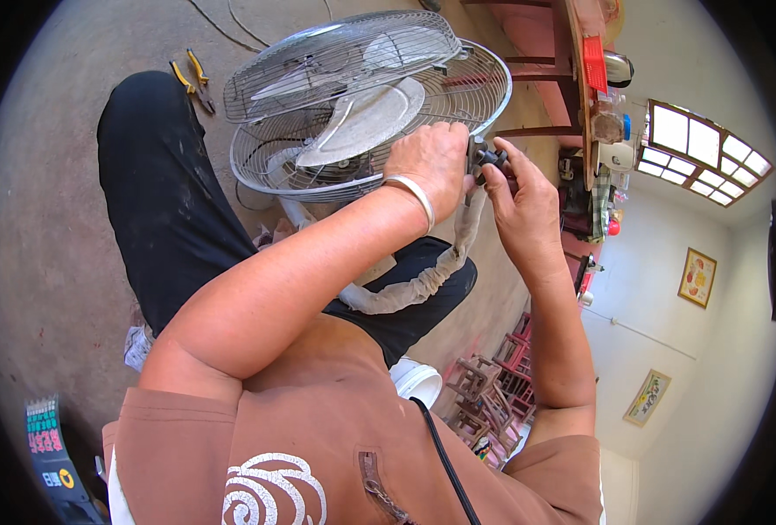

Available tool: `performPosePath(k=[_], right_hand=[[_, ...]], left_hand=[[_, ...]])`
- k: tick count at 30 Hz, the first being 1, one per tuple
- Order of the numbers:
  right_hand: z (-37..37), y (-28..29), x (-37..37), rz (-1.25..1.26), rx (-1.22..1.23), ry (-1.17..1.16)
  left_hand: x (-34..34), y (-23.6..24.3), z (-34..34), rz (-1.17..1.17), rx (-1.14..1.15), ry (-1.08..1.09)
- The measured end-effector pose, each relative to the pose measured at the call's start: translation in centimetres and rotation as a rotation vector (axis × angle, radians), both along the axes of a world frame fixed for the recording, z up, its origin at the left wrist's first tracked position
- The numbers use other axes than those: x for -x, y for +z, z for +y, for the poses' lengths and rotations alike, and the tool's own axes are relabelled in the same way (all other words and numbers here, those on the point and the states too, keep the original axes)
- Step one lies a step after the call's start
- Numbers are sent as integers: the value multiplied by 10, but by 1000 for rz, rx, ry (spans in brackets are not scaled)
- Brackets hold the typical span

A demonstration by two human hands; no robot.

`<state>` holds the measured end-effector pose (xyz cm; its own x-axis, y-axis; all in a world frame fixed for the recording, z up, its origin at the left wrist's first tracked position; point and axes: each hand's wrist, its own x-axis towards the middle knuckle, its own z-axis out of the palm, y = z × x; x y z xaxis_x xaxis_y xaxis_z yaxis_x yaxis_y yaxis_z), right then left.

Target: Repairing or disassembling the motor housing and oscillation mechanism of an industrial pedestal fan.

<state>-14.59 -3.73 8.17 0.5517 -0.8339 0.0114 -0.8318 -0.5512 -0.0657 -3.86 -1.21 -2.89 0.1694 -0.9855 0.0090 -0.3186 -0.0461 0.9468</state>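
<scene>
- Pliers (203, 91) with yellow handles lie on the floor (55, 192);
- grey fan (366, 122) is near them;
- left hand (431, 166) is curled at the fan's right side — its hold I cannot tell;
- black knob (493, 158) is between the hands;
- right hand (530, 208) — thumb and fingers pinch this knob.

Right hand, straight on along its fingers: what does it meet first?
The black knob: the right hand has its thumb and fingers around it. Past that, probably the fan's wire guard, though depth is unclear in this single view.
</scene>
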Motion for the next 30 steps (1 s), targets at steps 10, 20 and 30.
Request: performPosePath(k=[10,20,30], right_hand=[[-9,2,6,-322,-349,-346],[2,4,-7,327,247,218],[-14,12,-9,283,87,162]], left_hand=[[-1,1,0,5,27,7],[-5,6,-1,-12,0,-29],[-7,7,-3,-8,-23,-53]])
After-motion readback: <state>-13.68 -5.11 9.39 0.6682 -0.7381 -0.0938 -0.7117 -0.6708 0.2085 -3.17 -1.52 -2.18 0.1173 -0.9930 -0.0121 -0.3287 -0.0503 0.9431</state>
